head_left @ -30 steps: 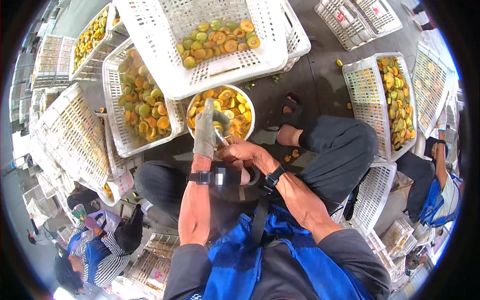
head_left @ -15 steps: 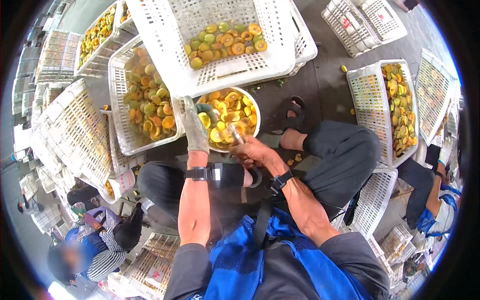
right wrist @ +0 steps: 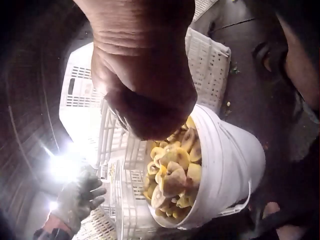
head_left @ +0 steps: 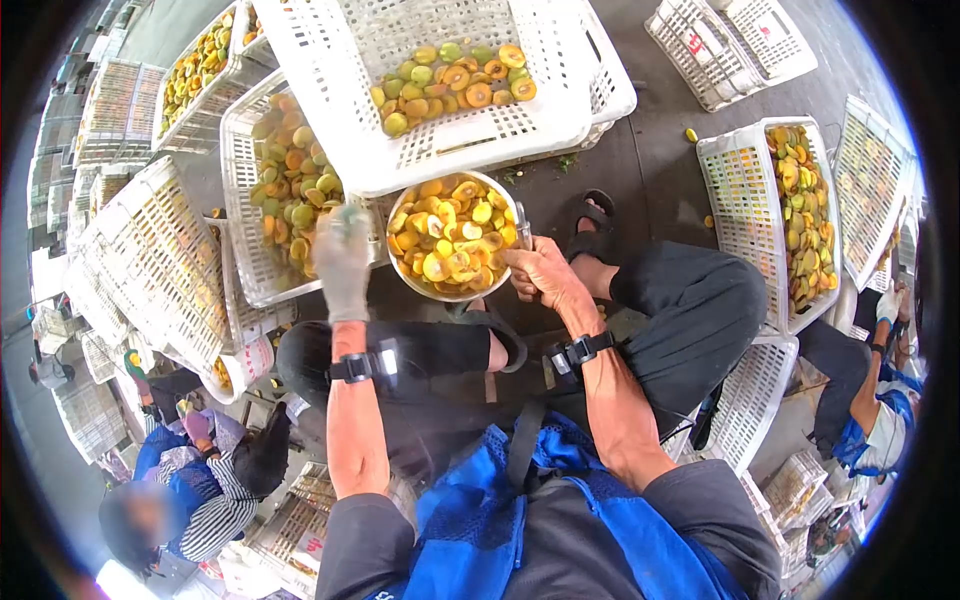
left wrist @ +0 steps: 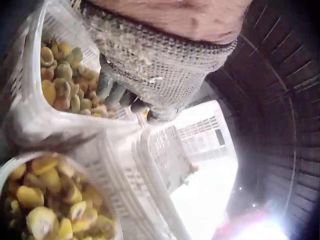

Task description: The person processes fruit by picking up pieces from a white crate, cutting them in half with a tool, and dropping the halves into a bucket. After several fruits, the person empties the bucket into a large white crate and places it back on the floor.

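Note:
My left hand (head_left: 342, 262), in a dirty knit glove, is blurred at the near right corner of a white crate (head_left: 240, 215) of whole and halved apricot-like fruit (head_left: 290, 190). In the right wrist view the gloved hand (right wrist: 82, 200) shows its fingers spread, with nothing in them. My bare right hand (head_left: 545, 272) grips a small knife-like metal tool (head_left: 523, 228), which points up beside the rim of a white bucket (right wrist: 225, 165). Yellow fruit halves (head_left: 450, 240) heap the bucket; the right wrist view hides the fingers behind the wrist.
A tilted white crate (head_left: 470, 150) with fruit at its lower end stands just beyond the bucket. Another fruit-filled crate (head_left: 740, 210) is at the right, above my bent knee (head_left: 700, 300). People sit working on both sides among stacked crates (head_left: 150, 260).
My left hand has moved from over the bucket leftward to the crate's corner. The right hand has drawn away from it to the bucket's right side, still gripping the tool.

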Action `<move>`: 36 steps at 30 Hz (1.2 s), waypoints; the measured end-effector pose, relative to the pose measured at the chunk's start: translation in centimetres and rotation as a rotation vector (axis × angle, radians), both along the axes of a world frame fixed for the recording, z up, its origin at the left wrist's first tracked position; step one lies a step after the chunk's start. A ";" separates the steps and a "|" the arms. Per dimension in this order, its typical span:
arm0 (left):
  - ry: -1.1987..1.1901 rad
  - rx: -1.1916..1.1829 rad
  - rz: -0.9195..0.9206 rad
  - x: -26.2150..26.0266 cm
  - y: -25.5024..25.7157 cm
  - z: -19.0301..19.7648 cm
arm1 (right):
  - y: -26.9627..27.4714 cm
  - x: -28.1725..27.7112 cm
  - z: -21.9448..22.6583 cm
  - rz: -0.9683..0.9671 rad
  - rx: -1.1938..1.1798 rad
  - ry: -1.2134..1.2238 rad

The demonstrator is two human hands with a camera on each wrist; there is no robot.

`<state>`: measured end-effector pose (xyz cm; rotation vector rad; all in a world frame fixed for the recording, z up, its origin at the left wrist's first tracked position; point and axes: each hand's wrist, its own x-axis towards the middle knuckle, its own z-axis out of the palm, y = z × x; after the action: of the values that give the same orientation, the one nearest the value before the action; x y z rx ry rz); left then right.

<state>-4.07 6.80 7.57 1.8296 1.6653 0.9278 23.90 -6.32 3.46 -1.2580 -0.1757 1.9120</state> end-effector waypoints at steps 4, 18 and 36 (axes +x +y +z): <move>0.269 -0.286 -0.440 4.6 -4.7 -1.9 | -0.3 0.8 -0.7 -0.091 0.062 -0.014; 0.526 -0.360 -0.622 5.5 -6.4 -5.5 | -0.7 -1.3 -1.8 0.050 0.133 -0.188; 0.169 -0.116 -0.280 5.7 -2.7 -5.6 | -0.6 -1.6 -2.7 -0.037 0.139 -0.356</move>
<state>1.62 4.11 1.98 2.0404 1.4725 0.5613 22.34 -6.95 0.78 -1.4856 -0.4588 1.6023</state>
